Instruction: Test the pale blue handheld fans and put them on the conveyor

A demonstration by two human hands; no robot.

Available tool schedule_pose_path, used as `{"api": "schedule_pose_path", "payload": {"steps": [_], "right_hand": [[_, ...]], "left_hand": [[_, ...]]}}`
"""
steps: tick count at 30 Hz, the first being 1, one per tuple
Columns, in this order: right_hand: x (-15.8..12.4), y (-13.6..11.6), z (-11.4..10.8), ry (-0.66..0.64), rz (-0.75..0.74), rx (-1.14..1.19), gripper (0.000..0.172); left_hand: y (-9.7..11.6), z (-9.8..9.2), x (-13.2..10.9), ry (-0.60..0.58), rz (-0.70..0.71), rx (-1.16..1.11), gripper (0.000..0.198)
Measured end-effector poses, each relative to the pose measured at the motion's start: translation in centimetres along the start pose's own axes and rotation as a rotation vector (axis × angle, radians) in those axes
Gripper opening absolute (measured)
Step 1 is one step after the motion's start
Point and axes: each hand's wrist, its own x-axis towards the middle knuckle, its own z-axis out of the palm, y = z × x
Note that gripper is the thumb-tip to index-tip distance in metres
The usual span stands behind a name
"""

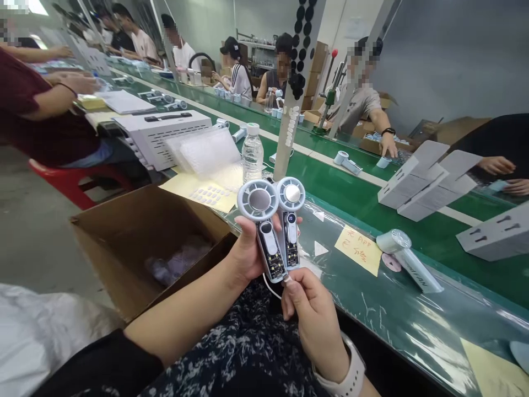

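Two light-blue handheld fans are gripped side by side in my left hand (247, 255), round heads up. The nearer fan (270, 251) has a grey disc in its head, and its handle front shows a bare circuit board. On the other fan (292, 242) the disc is whiter and a small display is lit. My right hand (316, 320) pinches the plug of a white cable (270, 288) at the bottom end of the nearer fan. Whether the plug is fully seated cannot be made out. A third fan (407, 262) lies on the bench to the right.
Close beyond the fans stand a water bottle (252, 151) and a post (291, 127). An open carton (124, 248) sits left of my arm. White slotted stands (425, 184) rest by the green conveyor (322, 165). Several co-workers sit along the line.
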Motion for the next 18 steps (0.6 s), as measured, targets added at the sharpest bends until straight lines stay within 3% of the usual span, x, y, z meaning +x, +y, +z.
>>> {"api": "schedule_pose_path", "payload": {"steps": [6,18], "right_hand": [[-0.08,0.2,0.29,-0.151,0.02,-0.022,0.04],[0.11,-0.15,0.6,-0.154,0.053,-0.087,0.042]], "left_hand": [[0.07,-0.62,-0.49,0.047,0.002,-0.052,0.064],[0.17,-0.95,-0.5,0.04,-0.008,-0.134,0.061]]}}
